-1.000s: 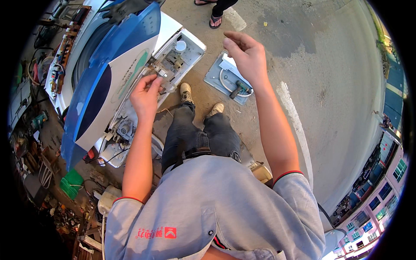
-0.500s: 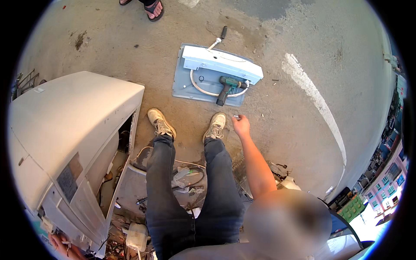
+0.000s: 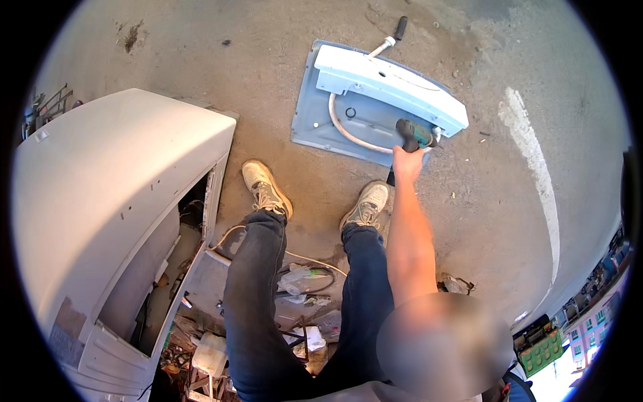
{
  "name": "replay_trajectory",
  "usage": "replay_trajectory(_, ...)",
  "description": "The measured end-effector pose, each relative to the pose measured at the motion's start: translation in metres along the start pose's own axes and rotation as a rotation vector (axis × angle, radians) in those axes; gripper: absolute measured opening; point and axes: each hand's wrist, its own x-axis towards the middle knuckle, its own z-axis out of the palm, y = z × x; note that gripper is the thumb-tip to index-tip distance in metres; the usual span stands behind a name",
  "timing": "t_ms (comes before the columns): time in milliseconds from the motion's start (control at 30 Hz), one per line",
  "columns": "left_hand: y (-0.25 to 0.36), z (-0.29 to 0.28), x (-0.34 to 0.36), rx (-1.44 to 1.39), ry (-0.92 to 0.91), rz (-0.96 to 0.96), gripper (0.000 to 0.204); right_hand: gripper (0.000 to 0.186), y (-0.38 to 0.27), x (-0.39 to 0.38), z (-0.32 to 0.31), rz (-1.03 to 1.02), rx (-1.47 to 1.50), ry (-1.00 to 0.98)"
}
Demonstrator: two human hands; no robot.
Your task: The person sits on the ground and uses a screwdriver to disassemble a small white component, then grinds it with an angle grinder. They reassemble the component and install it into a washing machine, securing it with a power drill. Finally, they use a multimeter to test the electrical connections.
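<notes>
My right hand point(image 3: 408, 164) reaches forward, closed around the handle of a green and black cordless drill point(image 3: 420, 135). The drill is over the right end of a flat grey metal panel point(image 3: 309, 128) on the ground. Across that panel lies a long white plastic panel point(image 3: 395, 86), with a pale hose point(image 3: 353, 137) curving out below it. At the far side a short white pipe point(image 3: 382, 47) ends in a black grip. A small dark ring point(image 3: 351, 112) rests on the grey metal. My left hand is out of the picture.
A big white appliance cabinet point(image 3: 127, 154) lies at the left, its side gaping. My shoes point(image 3: 266, 189) stand between it and the panels. Cables, plastic bags point(image 3: 295, 280) and scrap clutter the ground beneath my legs, near a whitish container point(image 3: 210, 355). A green crate point(image 3: 541, 352) is at lower right.
My right hand has moved forward and taken hold of the drill, which is turned from its earlier lie. The hand seen at the cabinet's lower left has left the view, as have the other person's feet.
</notes>
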Motion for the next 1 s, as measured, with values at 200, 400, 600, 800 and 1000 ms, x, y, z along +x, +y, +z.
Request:
replay_trajectory(200, 0.012, -0.033, -0.01, -0.161, -0.158, -0.051, 0.019, 0.025, 0.034, -0.12, -0.186, -0.143, 0.435, -0.243)
replay_trajectory(400, 0.06, 0.028, -0.05, -0.377, -0.254, -0.289, 0.018, 0.034, -0.035, -0.348, -0.438, -0.536, 0.842, -0.538)
replay_trajectory(600, 0.097, 0.055, -0.047, -0.435, -0.342, -0.237, 0.02, 0.042, -0.118, -0.45, -0.533, -0.841, 0.486, -0.827)
replay_trajectory(800, 0.087, 0.055, -0.053, -0.364, -0.28, -0.086, 0.02, 0.038, -0.231, -0.589, -0.538, -1.228, -0.017, -0.884)
replay_trajectory(1000, 0.096, 0.049, -0.051, -0.367, -0.288, -0.04, 0.017, 0.028, -0.283, -0.668, -0.514, -1.459, -0.375, -0.765)
